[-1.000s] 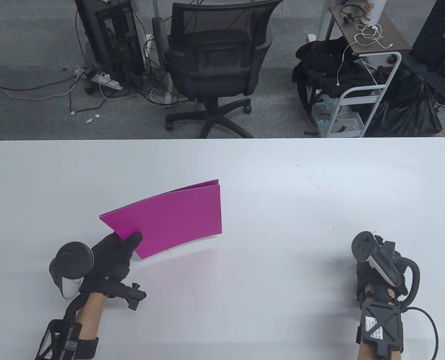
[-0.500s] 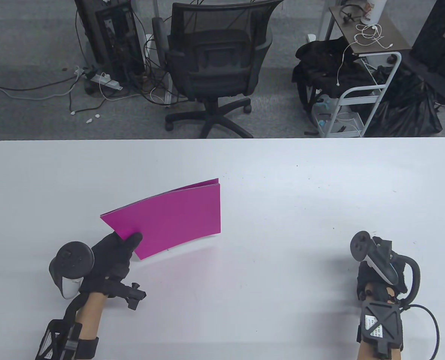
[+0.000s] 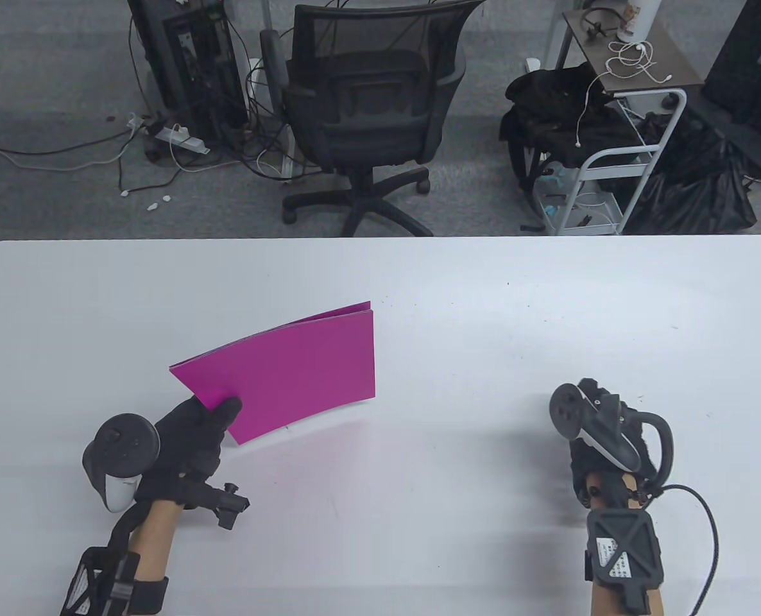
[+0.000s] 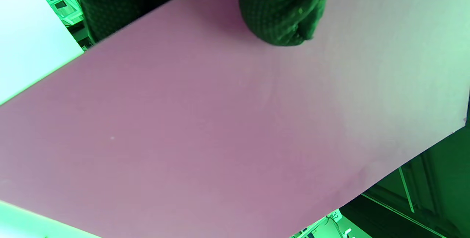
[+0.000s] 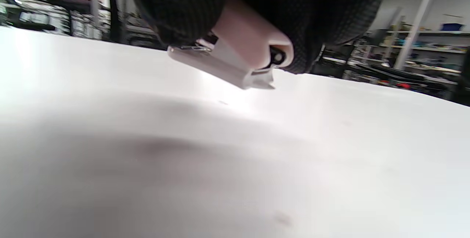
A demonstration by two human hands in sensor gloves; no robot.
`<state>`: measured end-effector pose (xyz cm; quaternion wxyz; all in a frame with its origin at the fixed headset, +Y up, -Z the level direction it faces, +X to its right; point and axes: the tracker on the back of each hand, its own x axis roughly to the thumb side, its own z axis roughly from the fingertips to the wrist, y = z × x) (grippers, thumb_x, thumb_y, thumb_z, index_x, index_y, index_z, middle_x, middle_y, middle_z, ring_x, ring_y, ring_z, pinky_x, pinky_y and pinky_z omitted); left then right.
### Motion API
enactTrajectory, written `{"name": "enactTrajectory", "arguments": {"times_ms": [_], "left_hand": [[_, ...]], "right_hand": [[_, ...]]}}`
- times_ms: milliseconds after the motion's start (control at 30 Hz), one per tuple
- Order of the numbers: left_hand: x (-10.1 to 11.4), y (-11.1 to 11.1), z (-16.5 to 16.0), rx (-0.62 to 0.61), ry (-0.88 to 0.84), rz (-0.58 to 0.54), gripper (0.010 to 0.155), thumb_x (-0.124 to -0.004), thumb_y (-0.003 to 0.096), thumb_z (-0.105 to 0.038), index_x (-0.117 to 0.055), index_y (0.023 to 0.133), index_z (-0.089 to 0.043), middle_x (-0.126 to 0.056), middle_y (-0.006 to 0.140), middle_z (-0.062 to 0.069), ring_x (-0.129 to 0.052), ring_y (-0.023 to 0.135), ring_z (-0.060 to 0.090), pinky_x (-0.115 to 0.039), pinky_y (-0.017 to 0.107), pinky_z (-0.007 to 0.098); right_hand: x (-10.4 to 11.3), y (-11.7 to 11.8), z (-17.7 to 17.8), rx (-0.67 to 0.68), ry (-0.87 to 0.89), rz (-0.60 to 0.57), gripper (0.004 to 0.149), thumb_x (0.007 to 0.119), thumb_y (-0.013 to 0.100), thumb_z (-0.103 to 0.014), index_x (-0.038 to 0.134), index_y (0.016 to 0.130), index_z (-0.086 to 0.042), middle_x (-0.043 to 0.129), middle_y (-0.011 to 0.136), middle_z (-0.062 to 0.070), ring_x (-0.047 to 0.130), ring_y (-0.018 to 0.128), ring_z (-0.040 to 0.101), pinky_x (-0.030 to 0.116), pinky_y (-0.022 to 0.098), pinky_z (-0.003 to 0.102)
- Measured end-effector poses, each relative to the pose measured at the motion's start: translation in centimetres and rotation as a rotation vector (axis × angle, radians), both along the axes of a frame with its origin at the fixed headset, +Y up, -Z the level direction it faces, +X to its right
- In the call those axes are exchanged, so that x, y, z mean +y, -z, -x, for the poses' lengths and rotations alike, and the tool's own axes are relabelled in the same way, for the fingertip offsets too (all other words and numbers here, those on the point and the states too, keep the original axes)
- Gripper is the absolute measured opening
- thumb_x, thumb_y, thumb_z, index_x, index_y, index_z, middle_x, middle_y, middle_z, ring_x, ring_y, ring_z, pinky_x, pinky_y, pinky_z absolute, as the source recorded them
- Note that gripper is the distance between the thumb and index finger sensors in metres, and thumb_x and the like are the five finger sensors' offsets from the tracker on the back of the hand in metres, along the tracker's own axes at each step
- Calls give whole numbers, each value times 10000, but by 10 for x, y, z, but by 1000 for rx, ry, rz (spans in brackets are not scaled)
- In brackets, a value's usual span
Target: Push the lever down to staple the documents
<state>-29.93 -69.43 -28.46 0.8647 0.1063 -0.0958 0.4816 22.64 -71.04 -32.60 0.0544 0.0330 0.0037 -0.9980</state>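
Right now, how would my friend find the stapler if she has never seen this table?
Start at the white table and go to its near right side, to the right hand. From above that hand hides the stapler; the right wrist view shows it gripped just above the table. It is small and white, unlike the big pink paper.

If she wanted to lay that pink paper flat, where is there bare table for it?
Bare table lies between the pink paper and the right hand, which holds a white stapler. More lies beyond the paper toward the far edge. It is crowded only at the left hand gripping the paper's corner.
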Motion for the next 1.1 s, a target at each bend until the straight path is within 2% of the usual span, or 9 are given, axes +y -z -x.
{"name": "enactTrajectory", "arguments": {"times_ms": [133, 300, 433, 700, 833, 1100], "left_hand": [[0, 0, 2, 5, -7, -2, 400, -787, 544, -312, -829, 935, -237, -998, 907, 31, -1027, 826, 297, -859, 628, 569], [1, -1, 4, 15, -2, -4, 400, -788, 544, -310, -833, 933, -232, -1000, 903, 37, -1029, 821, 298, -860, 623, 571], [1, -1, 7, 23, -4, -2, 400, -788, 544, -310, -832, 934, -231, -1000, 903, 35, -1031, 819, 300, -861, 623, 569], [2, -1, 9, 40, -4, 4, 401, -789, 544, -309, -832, 934, -227, -1000, 902, 39, -1030, 817, 304, -860, 621, 572], [2, -1, 9, 40, -3, 9, 400, -789, 545, -308, -832, 934, -228, -1000, 902, 41, -1029, 818, 305, -860, 620, 573], [2, -1, 9, 43, -3, 14, 399, -789, 543, -303, -835, 930, -221, -1003, 898, 46, -1027, 812, 314, -857, 613, 581]], "right_hand": [[8, 7, 54, 145, 10, -16, 652, 789, 487, -283, 560, 1035, -14, 769, 967, 219, 892, 839, 431, 777, 648, 544], [6, 13, 109, 289, 28, 1, 662, 790, 479, -279, 546, 1035, -15, 767, 968, 206, 896, 839, 419, 782, 650, 534], [1, 13, 136, 381, 46, 16, 658, 792, 470, -269, 553, 1032, -23, 769, 968, 202, 908, 836, 403, 794, 645, 528], [-17, 12, 144, 445, 55, 37, 629, 828, 448, -241, 622, 1021, -83, 785, 970, 207, 936, 823, 403, 822, 633, 519], [-19, 13, 143, 461, 69, 16, 626, 834, 446, -235, 631, 1020, -92, 793, 968, 188, 929, 833, 396, 816, 639, 515], [-27, 15, 151, 474, 56, 66, 626, 822, 453, -221, 612, 1029, -91, 778, 982, 177, 900, 859, 397, 782, 657, 529]]}}
